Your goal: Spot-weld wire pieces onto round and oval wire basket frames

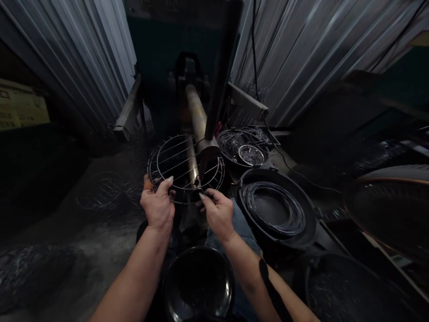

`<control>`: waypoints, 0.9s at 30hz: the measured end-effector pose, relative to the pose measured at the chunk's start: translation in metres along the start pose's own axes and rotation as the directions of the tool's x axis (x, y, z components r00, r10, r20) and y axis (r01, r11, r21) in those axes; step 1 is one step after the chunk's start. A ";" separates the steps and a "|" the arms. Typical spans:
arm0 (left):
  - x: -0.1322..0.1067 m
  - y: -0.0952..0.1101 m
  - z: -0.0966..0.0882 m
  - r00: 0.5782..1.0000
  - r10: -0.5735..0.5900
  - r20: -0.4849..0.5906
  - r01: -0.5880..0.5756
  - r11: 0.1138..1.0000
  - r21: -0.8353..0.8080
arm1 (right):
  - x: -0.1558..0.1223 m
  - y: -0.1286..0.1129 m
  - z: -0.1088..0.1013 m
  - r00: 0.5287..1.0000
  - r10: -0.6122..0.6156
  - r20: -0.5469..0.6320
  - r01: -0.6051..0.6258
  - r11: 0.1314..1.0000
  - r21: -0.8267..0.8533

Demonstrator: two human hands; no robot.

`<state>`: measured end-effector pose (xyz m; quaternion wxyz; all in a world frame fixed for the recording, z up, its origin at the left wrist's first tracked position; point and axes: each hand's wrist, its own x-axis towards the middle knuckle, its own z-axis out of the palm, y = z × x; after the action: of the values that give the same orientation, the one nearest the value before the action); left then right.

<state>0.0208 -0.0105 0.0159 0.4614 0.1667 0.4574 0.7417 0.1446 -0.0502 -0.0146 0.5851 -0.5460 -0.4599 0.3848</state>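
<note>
Round wire grille [186, 167]: thin dark rods, parallel cross-bars inside concentric rings, short prongs around the rim. It sits at 12 o'clock from both hands, under a smooth metal cylinder [196, 114]. Left hand [157, 205] pinches the near rim at 7 o'clock, fingers closed on wire. Right hand [217, 212] pinches the rim at 5 o'clock. Coiled black wire in a basin [276, 212] at 3 o'clock.

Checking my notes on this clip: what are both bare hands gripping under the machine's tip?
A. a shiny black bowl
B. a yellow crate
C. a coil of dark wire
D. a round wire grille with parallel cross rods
D: the left hand and right hand both grip the near rim of the round wire grille.
</note>
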 end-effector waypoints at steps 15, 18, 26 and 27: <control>0.009 -0.004 0.000 0.999 -0.037 0.021 0.037 0.999 -0.013 | -0.002 0.010 0.009 0.996 0.058 -0.069 -0.044 0.981 0.190; 0.009 -0.004 -0.001 0.999 -0.039 0.026 0.039 0.999 -0.009 | -0.002 0.010 0.010 0.995 0.074 -0.067 -0.059 0.976 0.209; 0.016 -0.006 0.003 0.998 -0.064 -0.006 0.064 0.998 -0.010 | 0.003 0.009 0.011 0.997 0.034 -0.072 -0.020 0.982 0.188; 0.017 -0.007 0.003 0.998 -0.063 -0.009 0.063 0.998 -0.007 | 0.004 0.008 0.011 0.997 0.038 -0.073 -0.024 0.982 0.187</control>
<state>0.0179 0.0066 0.0087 0.4831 0.1472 0.4620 0.7290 0.1353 -0.0422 -0.0227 0.6445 -0.5105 -0.3907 0.4138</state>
